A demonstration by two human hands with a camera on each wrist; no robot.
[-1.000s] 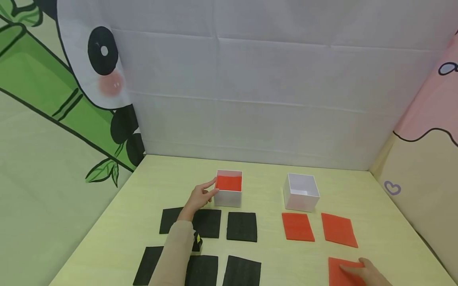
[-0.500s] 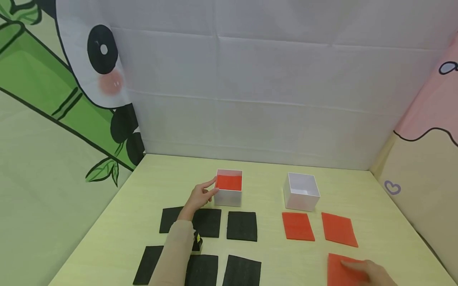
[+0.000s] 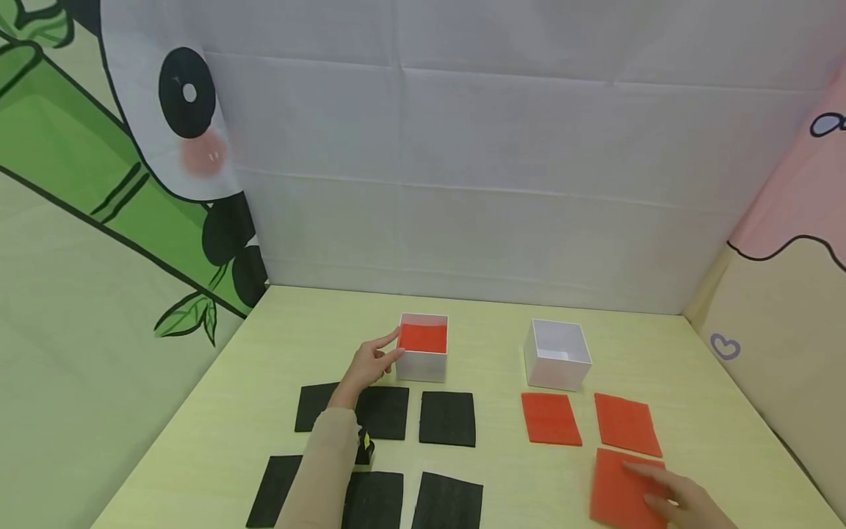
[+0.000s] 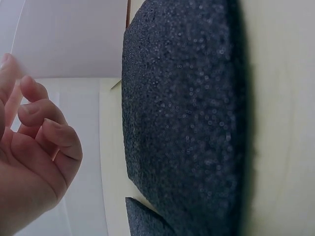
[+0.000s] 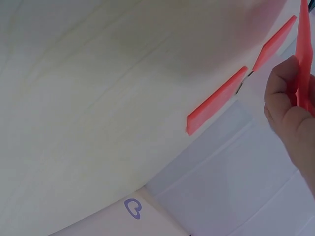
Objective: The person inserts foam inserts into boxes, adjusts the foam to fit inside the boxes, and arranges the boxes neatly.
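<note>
In the head view my left hand [image 3: 370,365] holds the left side of a white open-topped box [image 3: 421,367], thumb and index finger at its rim. A red foam square [image 3: 424,339] lies inside that box. At the front right, my right hand [image 3: 684,499] pinches another red foam square [image 3: 617,488], raised off the table; the right wrist view shows this red square [image 5: 304,44] on edge between thumb and fingers. Two more red squares, one on the left [image 3: 551,419] and one on the right [image 3: 627,424], lie flat beyond it.
A second white box [image 3: 558,356] stands at the back right with nothing seen inside. Several black foam squares [image 3: 446,419] lie in two rows on the left, partly under my left forearm. A white cloth wall [image 3: 463,184] closes the table's back.
My right hand has picked the front red foam square up off the table and brought it slightly forward and left. My left hand stays at the box.
</note>
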